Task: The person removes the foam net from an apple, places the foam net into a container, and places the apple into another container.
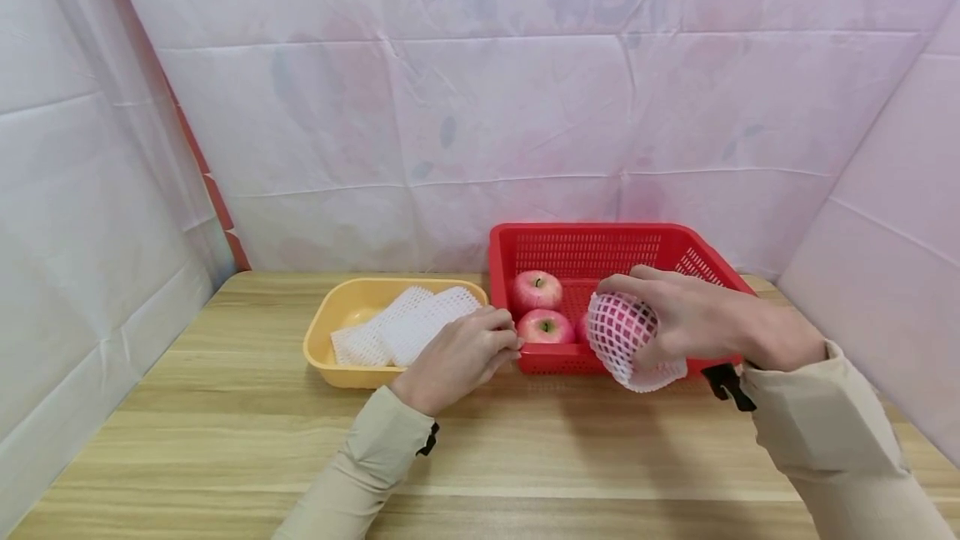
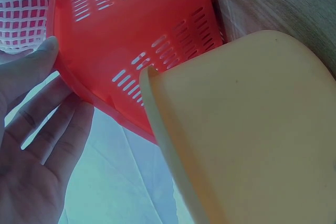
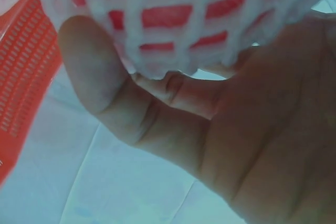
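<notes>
My right hand [image 1: 693,319] holds an apple [image 1: 622,327] in a white foam net over the front rim of the red basket [image 1: 592,233]. The net [image 3: 199,9] fits round the apple, and its loose end hangs down by my thumb. My left hand [image 1: 465,352] is at the basket's front left corner, with the thumb [image 2: 44,53] on one side of the rim and the fingers on the other. Two bare apples, a rear one [image 1: 537,292] and a front one [image 1: 545,327], sit at the left inside the basket. Another is partly hidden behind the netted one.
Left of the basket stands a yellow tray [image 1: 324,348] with white foam nets [image 1: 431,327] lying flat in it. Both containers rest on a wooden table [image 1: 225,432]. Pale patterned cloth [image 1: 510,107] hangs behind and at both sides.
</notes>
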Motion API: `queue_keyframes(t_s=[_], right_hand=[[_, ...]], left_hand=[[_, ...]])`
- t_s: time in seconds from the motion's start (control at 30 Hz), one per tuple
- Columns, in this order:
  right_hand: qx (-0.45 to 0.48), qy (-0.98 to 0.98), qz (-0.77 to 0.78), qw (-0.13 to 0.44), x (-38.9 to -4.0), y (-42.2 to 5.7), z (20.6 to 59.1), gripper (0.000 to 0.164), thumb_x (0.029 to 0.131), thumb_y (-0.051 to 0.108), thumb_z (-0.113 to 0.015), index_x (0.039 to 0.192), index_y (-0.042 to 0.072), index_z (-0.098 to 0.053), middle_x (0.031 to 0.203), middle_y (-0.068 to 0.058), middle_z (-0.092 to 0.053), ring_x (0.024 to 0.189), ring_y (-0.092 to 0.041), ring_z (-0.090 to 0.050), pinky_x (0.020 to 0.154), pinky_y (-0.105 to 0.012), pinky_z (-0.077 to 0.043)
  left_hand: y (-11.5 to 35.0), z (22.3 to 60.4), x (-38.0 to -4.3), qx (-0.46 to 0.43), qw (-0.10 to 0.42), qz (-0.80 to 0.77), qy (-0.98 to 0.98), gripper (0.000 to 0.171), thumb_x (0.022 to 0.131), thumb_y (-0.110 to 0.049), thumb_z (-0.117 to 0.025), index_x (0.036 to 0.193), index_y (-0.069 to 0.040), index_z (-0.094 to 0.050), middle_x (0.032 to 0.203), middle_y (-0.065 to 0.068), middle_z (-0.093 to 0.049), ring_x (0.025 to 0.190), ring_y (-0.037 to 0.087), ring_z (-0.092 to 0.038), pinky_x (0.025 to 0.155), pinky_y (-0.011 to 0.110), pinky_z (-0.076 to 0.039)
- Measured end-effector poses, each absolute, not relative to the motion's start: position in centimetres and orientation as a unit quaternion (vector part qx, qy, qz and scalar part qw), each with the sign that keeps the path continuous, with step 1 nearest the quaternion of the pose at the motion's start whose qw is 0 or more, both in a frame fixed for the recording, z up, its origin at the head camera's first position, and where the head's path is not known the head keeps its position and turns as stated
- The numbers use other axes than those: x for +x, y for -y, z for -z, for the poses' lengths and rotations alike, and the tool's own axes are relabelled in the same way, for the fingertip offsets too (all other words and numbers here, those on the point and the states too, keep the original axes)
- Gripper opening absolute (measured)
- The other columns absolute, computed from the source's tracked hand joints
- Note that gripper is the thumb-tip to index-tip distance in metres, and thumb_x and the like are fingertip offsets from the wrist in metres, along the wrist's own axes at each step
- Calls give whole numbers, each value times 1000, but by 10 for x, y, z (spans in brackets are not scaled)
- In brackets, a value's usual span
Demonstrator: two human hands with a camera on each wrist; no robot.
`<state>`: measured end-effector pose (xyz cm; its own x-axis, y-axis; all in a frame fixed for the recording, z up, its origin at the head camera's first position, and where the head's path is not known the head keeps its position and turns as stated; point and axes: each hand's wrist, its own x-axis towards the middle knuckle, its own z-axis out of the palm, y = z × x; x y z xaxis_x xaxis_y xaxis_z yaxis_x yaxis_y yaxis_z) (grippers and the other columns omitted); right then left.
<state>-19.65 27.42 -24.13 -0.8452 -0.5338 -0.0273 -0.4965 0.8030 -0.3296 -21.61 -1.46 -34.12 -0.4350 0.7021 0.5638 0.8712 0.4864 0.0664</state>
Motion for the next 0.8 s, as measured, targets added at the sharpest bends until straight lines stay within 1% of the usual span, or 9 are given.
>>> queue_keyframes(t_s=[0.2,0.43,0.57,0.67,0.8], right_hand=[[-281,-943,165,58,-189,-272,243,83,59,28,-85,136,19,-56,111,2,-54,92,-17,-54,64,-31,-51],[-306,-935,169,57,-175,-266,246,80,59,29,-86,134,22,-58,110,6,-54,91,-16,-54,63,-29,-51],[-324,-932,159,43,-169,-263,246,76,60,28,-86,131,26,-59,105,9,-53,88,-13,-54,63,-27,-51],[-339,-927,160,34,-166,-262,246,75,60,26,-86,130,26,-59,104,10,-53,87,-12,-54,63,-26,-51],[-364,-917,160,34,-162,-259,250,76,61,24,-86,131,26,-58,108,10,-53,90,-12,-54,65,-26,-52]], left_hand=[[14,342,-217,-476,243,173,828,8,85,-10,-84,90,-9,-78,91,-1,-64,83,12,-59,77,20,-52],[14,342,-217,-472,235,176,831,10,84,-9,-85,92,-8,-78,92,-1,-64,83,12,-58,77,21,-52],[14,341,-217,-470,232,177,833,11,84,-9,-85,93,-8,-78,92,0,-64,84,13,-59,78,21,-53],[14,341,-217,-470,231,177,833,11,83,-9,-85,93,-7,-79,92,0,-65,84,13,-59,78,21,-53],[14,341,-216,-470,230,176,834,11,84,-9,-85,93,-7,-79,92,0,-64,84,13,-59,78,21,-53]])
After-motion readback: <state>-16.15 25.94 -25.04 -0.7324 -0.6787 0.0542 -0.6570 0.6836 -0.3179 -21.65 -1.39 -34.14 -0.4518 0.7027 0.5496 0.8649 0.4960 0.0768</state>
